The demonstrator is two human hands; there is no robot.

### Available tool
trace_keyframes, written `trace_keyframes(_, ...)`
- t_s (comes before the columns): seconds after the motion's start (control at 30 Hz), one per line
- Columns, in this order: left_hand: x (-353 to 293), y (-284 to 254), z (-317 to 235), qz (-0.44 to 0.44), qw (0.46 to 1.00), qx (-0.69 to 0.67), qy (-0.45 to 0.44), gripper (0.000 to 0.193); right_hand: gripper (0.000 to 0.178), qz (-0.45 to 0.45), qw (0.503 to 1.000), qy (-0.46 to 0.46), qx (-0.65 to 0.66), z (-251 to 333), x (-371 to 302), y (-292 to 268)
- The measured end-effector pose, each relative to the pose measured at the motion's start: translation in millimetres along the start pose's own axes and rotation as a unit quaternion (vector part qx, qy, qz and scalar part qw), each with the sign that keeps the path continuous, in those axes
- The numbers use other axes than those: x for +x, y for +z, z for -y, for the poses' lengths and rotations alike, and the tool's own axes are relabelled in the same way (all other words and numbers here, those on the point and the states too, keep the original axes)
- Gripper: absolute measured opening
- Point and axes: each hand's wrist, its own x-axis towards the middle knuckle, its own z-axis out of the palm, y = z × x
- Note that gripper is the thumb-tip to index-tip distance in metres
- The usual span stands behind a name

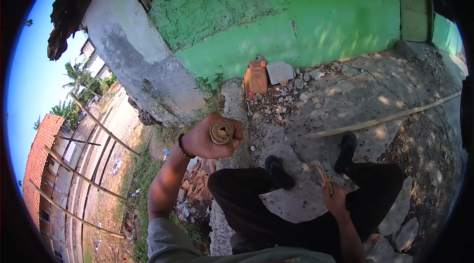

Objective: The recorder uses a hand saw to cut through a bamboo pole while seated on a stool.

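Note:
My left hand, with a dark bracelet at the wrist, is raised in front of me and closed around a brown bamboo piece. The bamboo's round, rough end faces up at me, with a small dark hole in its middle; its length is hidden behind the fist. Lower and to the right, beside my right knee, my right hand grips a slim, pointed tool like a knife, tan along its length. Its tip points up and away, apart from the bamboo.
A long pale pole lies across the cracked concrete beyond my sandalled feet. Broken tiles, a pale slab and rubble lie against the green wall. On the left, several slanting poles stand above grass and litter.

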Motion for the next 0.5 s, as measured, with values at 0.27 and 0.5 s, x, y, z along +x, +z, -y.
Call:
trace_keyframes(0.27, 12.7, 6.1, -29.6, 0.042, 0.999, 0.006, -0.012, 0.009, 0.026, 0.017, 1.0, -0.004, -0.013, -10.1, -6.1, 6.3)
trace_keyframes(0.5, 37.3, 4.8, -76.4, 0.009, 1.0, 0.007, -0.01, 0.015, 0.033, 0.029, 0.999, 0.023, -0.008, -5.0, -6.9, 3.4)
